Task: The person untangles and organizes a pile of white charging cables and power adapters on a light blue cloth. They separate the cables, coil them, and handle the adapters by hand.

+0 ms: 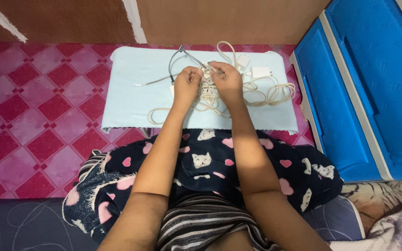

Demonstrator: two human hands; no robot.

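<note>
1. Fingers of my left hand and right hand pinch the tangled white cables.
2. I see the tangle resting mid-table, on pale blue cloth.
3. White chargers lie just beyond; a blue cabinet stands right.

You hold a tangled bundle of cream-white cables at the upper centre of the frame, its loops spreading right.

Pale blue cloth on floor; cables, chargers atop.
</note>
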